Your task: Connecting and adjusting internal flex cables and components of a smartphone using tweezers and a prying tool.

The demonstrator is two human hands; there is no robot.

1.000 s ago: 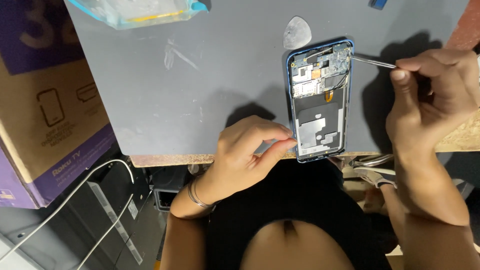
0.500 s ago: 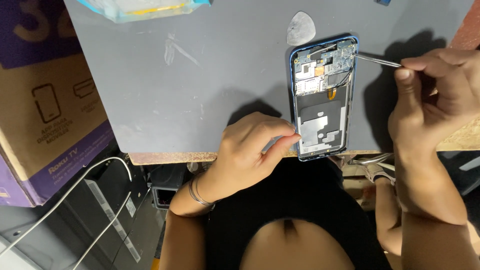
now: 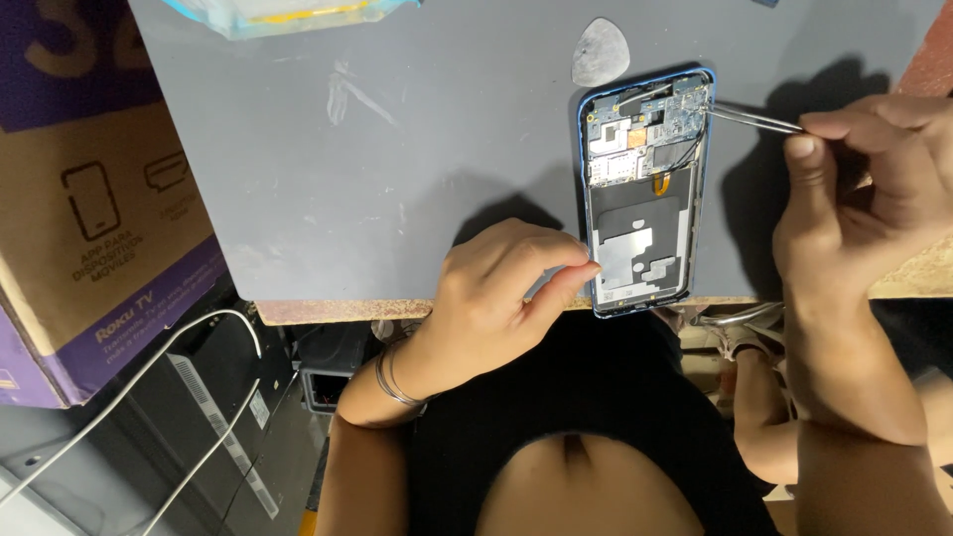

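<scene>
Phone (image 3: 643,194): laid back-open on the grey mat (image 3: 397,159), lower end at the table edge, circuit board exposed.
Left hand (image 3: 506,298): fingertips closed against the phone's lower left side, apparently to steady it.
Right hand (image 3: 864,199): pinched on metal tweezers (image 3: 754,117), tips at the upper right corner of the board.
Surroundings: grey pick (image 3: 600,52) just above the phone; cardboard box (image 3: 89,199) well left; nothing was seen obstructing.

Tweezers (image 3: 756,118) nearer phone (image 3: 645,189) corner
</scene>
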